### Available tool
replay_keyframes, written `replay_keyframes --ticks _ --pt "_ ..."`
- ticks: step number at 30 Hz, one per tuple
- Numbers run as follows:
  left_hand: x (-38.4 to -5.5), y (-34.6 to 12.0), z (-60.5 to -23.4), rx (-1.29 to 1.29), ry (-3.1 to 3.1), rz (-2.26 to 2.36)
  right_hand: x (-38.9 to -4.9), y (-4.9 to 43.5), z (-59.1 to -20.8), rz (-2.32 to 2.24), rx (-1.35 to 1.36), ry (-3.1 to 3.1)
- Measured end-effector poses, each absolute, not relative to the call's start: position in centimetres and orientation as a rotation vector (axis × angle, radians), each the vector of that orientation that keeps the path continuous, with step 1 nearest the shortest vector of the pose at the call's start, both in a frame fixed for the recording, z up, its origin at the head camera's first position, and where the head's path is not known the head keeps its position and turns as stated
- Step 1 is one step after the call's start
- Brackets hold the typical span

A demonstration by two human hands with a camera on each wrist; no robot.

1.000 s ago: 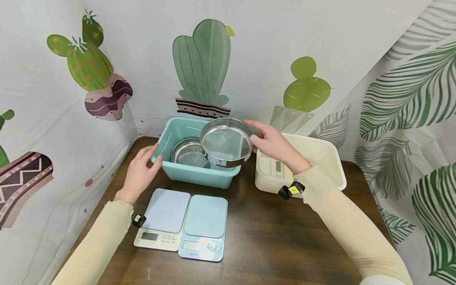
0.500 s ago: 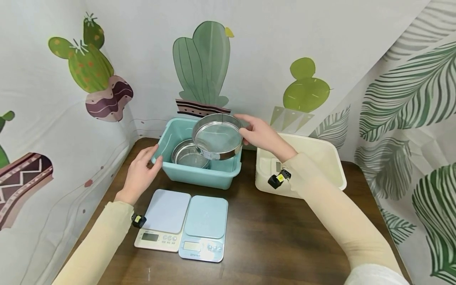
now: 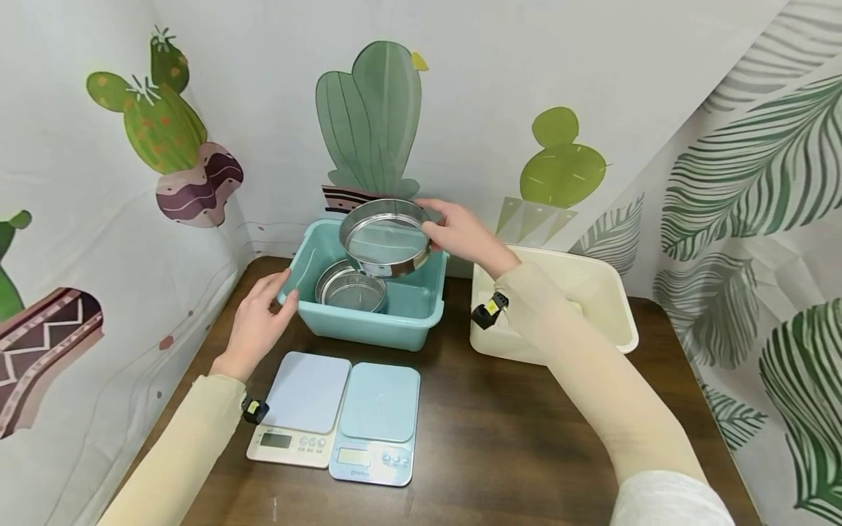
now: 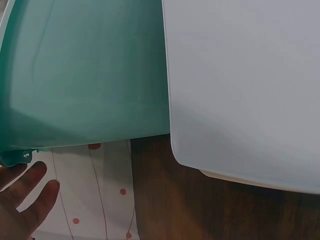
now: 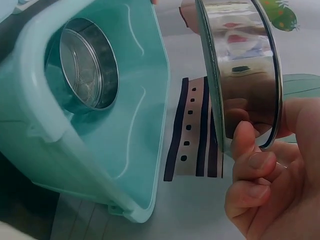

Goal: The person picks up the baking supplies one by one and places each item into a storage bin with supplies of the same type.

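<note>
A round steel sieve (image 3: 388,241) with a fine mesh hangs slightly tilted over the light-blue tub (image 3: 368,332). My right hand (image 3: 457,230) grips its right side, with the thumb at the rim; in the right wrist view, curled fingers (image 5: 250,192) show at its shiny outer wall (image 5: 250,85). Inside the tub, toward the left, lies another steel sieve (image 3: 355,292), partly covered by the raised one in the head view. My left hand (image 3: 256,321) is at the tub's left corner, its loosely extended fingers right at the rim.
Two kitchen scales, one white (image 3: 309,394) and one light blue (image 3: 379,402), lie side by side in front of the tub. A cream bin (image 3: 621,321) stands to the right on the brown table (image 3: 500,438), partly behind my right forearm. A printed cloth wall (image 3: 473,109) rises behind.
My right hand has carried the sieve left and a little farther back, more fully over the tub. The left hand has stayed at the tub's corner.
</note>
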State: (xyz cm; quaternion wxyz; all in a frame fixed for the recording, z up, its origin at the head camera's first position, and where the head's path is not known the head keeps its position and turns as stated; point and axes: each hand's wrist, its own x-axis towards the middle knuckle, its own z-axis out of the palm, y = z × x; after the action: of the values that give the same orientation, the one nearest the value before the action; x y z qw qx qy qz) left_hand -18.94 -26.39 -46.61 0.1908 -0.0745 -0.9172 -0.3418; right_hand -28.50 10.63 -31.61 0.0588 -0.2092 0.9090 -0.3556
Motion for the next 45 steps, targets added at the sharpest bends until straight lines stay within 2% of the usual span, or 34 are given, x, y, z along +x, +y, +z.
replay_keyframes --ticks 19,45 --pt "-18.9 -26.4 -46.8 -0.211 -2.556 -0.954 -31.6 6.3 -32.1 -1.028 -0.735 2.677" --pt "-18.9 -26.4 -46.9 -0.215 -2.559 -0.941 -32.6 3.4 -36.4 -0.942 -0.712 2.611"
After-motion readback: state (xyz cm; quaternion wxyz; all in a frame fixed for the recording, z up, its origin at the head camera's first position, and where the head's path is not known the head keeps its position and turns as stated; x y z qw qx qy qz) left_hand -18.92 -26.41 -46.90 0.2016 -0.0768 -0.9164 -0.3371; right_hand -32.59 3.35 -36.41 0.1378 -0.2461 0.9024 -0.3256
